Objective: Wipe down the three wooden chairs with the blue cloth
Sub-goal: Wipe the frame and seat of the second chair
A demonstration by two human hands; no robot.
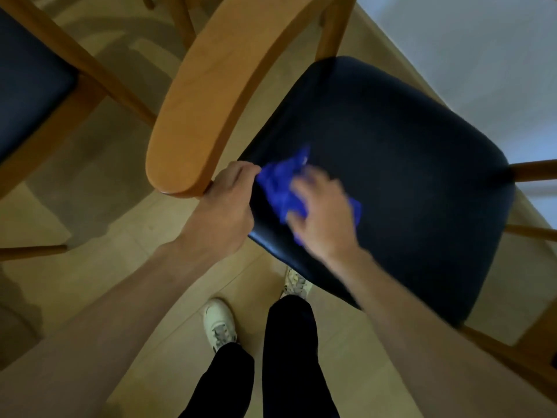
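A wooden chair with a curved backrest point(217, 86) and a dark padded seat point(407, 164) fills the middle of the view. My left hand point(224, 203) grips the chair frame just below the near end of the backrest. A crumpled blue cloth point(281, 185) lies on the seat's near left corner. My right hand point(322, 215), blurred by motion, presses down on the cloth with its fingers spread over it.
A second wooden chair with a dark seat point(27, 95) stands at the left. Wooden legs of another piece of furniture point(177, 16) show at the top. The floor is light wood; my feet in white shoes point(218, 324) stand below the chair.
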